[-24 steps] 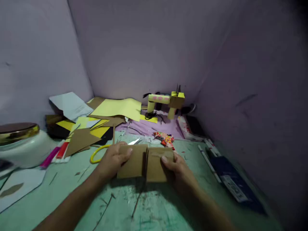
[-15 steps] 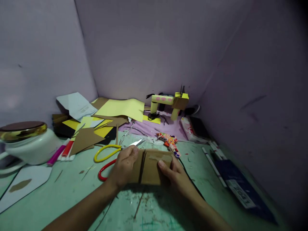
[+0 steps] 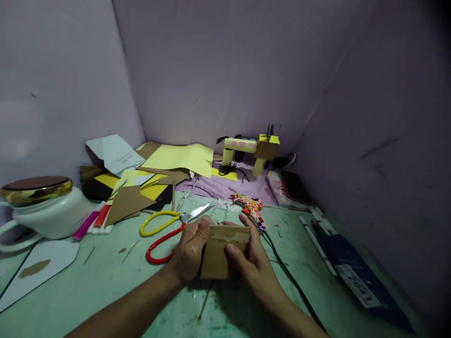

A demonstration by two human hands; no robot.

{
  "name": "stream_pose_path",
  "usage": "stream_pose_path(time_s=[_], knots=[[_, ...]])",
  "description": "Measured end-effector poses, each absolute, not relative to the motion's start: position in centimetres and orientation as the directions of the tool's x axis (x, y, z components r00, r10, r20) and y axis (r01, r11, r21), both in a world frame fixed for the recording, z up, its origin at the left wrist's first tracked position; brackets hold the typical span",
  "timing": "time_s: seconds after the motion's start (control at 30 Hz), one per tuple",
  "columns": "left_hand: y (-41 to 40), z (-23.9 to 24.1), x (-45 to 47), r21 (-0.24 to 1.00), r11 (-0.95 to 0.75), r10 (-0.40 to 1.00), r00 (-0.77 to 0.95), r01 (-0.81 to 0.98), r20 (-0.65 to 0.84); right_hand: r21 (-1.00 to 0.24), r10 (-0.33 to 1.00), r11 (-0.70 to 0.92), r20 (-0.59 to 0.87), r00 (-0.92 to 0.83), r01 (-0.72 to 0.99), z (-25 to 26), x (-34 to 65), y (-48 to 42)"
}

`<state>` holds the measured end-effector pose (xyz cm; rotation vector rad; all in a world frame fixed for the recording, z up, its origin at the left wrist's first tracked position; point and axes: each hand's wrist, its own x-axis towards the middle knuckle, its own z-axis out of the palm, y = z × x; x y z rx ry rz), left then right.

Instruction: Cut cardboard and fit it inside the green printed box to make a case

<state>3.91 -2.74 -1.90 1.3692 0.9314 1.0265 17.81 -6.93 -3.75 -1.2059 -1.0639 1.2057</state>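
Note:
A brown piece of cardboard [image 3: 217, 258], torn along its top edge, is held upright between both hands just above the table. My left hand [image 3: 190, 249] is closed on its left side, with the thumb on top. My right hand [image 3: 255, 265] grips the right side, its thumb pressed on the near face and its fingers behind. Part of the cardboard is hidden by the hands. Just left of my left hand lie scissors [image 3: 183, 218] with one yellow and one red handle, blades apart. Beyond my right hand rests a flower-patterned glue gun [image 3: 251, 204] with a black cord.
A yellow and brown paper animal figure [image 3: 241, 145] stands at the back. Paper and cardboard sheets [image 3: 179, 157] pile up at the back left. Markers [image 3: 86, 225] and a white lidded cup [image 3: 49, 216] are at left. A blue packet [image 3: 362, 281] and white sticks [image 3: 317, 244] lie right.
The cardboard's two panels, side by side with a gap earlier, now show as one face; it looks folded together. My hands have come closer together, and more of the scissors shows.

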Motion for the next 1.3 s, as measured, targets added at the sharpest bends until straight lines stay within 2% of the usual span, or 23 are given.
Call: stream_pose_path(time_s=[0.07, 0.17, 0.37, 0.67, 0.77, 0.83, 0.9, 1.03, 1.3], knots=[[-2.8, -2.0, 3.8, 0.998, -0.054, 0.940, 0.336, -0.036, 0.063, -0.999, 0.998, -0.025, -0.026, 0.057, -0.027, -3.8, 17.7, -7.1], [-3.2, -1.7, 3.6, 0.996, -0.088, 0.935, 0.345, -0.002, 0.084, -0.998, 0.990, 0.050, 0.053, 0.134, 0.028, -3.8, 17.5, -7.2], [-4.6, -1.0, 4.2, 0.992, -0.072, 0.957, 0.288, 0.108, 0.038, -0.997, 0.965, 0.036, 0.018, 0.263, -0.066, -3.2, 17.3, -7.3], [-4.9, -2.0, 4.9, 0.972, -0.151, 0.978, 0.169, 0.178, 0.121, -0.985, 0.961, 0.114, 0.076, 0.267, -0.131, -4.6, 16.4, -8.0], [-4.0, -2.2, 4.5, 0.998, -0.050, 0.972, 0.229, -0.028, 0.055, -0.966, 0.987, 0.083, 0.047, 0.152, -0.243, -4.0, 16.9, -7.6], [-3.3, -2.0, 4.3, 0.970, 0.104, 0.960, 0.277, -0.221, -0.040, -0.934, 0.993, 0.115, 0.108, 0.039, -0.338, -3.3, 17.4, -7.1], [-2.7, -1.7, 4.1, 0.918, 0.219, 0.947, 0.297, -0.332, -0.119, -0.901, 0.976, 0.146, 0.200, -0.092, -0.409, -2.5, 18.0, -6.6], [-2.1, -1.3, 3.9, 0.874, 0.294, 0.939, 0.289, -0.388, -0.188, -0.880, 0.938, 0.101, 0.240, -0.249, -0.465, -1.7, 18.6, -6.2], [-2.0, -1.5, 4.1, 0.850, 0.348, 0.928, 0.273, -0.395, -0.253, -0.882, 0.943, 0.114, 0.241, -0.230, -0.456, -2.4, 18.6, -6.7]])
